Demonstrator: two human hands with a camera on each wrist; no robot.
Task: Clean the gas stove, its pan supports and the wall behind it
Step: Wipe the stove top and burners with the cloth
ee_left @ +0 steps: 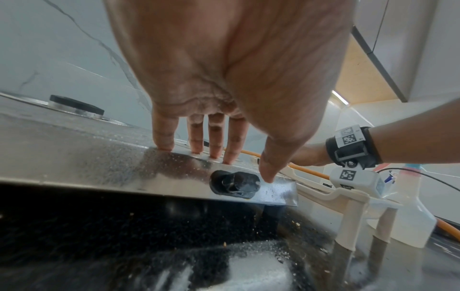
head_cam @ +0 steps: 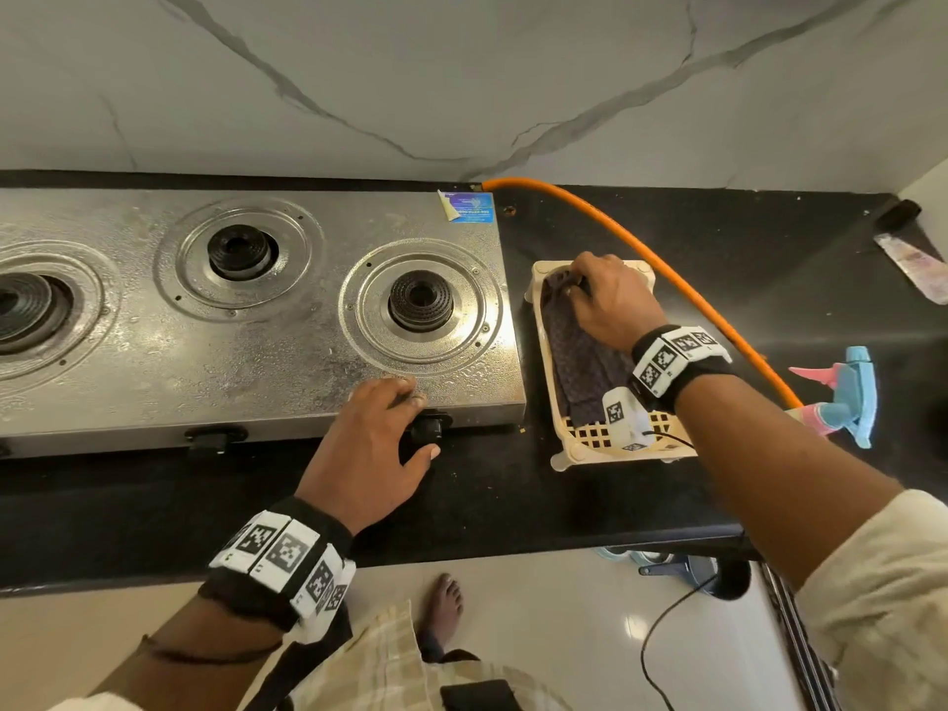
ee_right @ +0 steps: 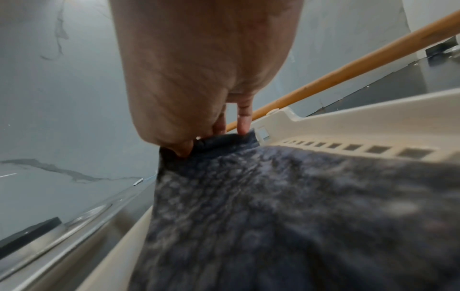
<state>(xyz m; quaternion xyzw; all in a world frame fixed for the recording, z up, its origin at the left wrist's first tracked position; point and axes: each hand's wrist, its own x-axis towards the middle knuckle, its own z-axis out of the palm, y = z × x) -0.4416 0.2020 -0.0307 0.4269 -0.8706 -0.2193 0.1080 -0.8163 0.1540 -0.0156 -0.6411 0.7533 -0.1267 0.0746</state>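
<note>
Stove is the thing you must clean, and it sits on the black counter against the marble wall, its steel top wet with small drops and its three burners bare, with no pan supports on them. Your left hand rests on the front right edge of the stove, fingers straight and spread, tips on the steel, holding nothing; the thumb hangs just beside the black knob. If you lean more weight there, I think the hand can slip on the wet metal, or the thumb can turn the knob and open the gas.

Your right hand is in the cream basket just right of the stove and pinches the far end of the dark cloth between thumb and fingers. The basket stands on thin legs, so a quick pull can drag or tip it, I believe. The orange hose runs close behind the basket, and a lifted cloth can catch it. The spray bottle lies further right, near the counter edge, and your elbow can knock it down.
</note>
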